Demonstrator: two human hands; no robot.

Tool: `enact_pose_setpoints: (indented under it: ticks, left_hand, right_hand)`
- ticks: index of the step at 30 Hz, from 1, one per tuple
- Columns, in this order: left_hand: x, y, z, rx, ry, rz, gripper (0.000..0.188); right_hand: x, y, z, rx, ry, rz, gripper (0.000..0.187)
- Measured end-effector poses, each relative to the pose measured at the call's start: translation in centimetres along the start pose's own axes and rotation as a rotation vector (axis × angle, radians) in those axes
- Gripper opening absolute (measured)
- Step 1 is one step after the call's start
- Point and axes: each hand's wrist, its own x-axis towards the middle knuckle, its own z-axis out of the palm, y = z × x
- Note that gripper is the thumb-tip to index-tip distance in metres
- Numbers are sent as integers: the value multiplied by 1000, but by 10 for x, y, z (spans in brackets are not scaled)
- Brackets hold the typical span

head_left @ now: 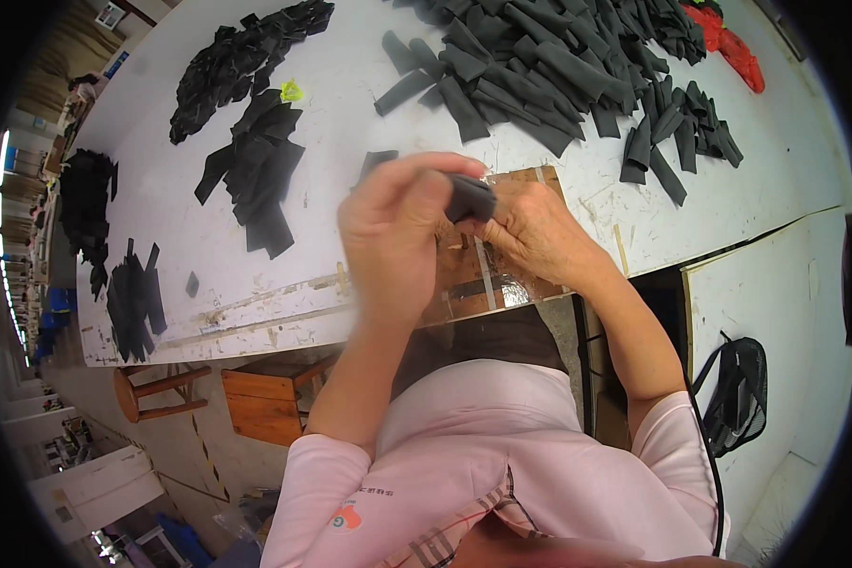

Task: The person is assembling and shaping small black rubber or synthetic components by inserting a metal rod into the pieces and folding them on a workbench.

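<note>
My left hand (pixel 393 222) is curled around a small dark fabric tube (pixel 470 200), slightly blurred. The fingers of my right hand (pixel 540 230) are bent in against the tube's lower right end, pinching there; their tips are partly hidden. Both hands are held over a brown board (pixel 459 284) with tape strips, at the table's front edge. Another dark fabric piece (pixel 379 163) lies just behind my left hand. Farther back is a large heap of similar dark grey tubes (pixel 540 66).
Flat dark strips lie in piles (pixel 265 170) at left on the white table (pixel 327 213), one with a yellow-green scrap (pixel 292 91). A smaller tube group (pixel 677 133) and a red bag (pixel 734 57) are at right. A black mesh bag (pixel 736 398) hangs near a panel. Wooden stools (pixel 260 405) stand below left.
</note>
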Motion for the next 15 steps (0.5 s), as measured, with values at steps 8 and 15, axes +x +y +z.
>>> enact_pose_setpoints:
  ticks: [8, 15]
  left_hand:
    - [-5, -4, -26, -242, 72, -92, 15]
    - [-4, -3, -31, -81, 82, -79, 14]
  right_hand:
    - [0, 14, 18, -119, 16, -61, 20]
    - [-1, 1, 13, -72, 33, -36, 23]
